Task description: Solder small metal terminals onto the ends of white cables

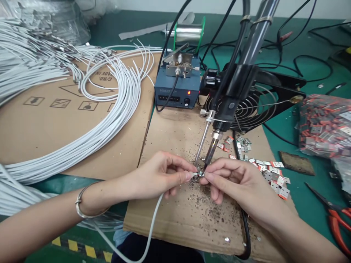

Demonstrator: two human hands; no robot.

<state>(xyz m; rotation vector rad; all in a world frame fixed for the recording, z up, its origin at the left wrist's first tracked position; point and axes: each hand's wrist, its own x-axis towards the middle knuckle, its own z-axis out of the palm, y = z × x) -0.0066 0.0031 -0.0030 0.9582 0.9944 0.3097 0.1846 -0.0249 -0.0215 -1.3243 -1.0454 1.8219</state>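
Observation:
My left hand pinches the end of a white cable, whose length loops down toward my lap. Between the fingertips of both hands is a small metal USB connector, mostly covered by the fingers. My right hand pinches it from the right side. Directly above, the tip of a soldering iron comes down to the joint between cable and connector. A thin metal solder feed tube ends just left of that tip. Whether the tip touches the connector is hard to make out.
Loose USB connectors lie right of the iron, near a brown sponge and red-handled pliers. A blue solder feeder with a solder spool and a black fan stand behind. Bundled white cables cover the left.

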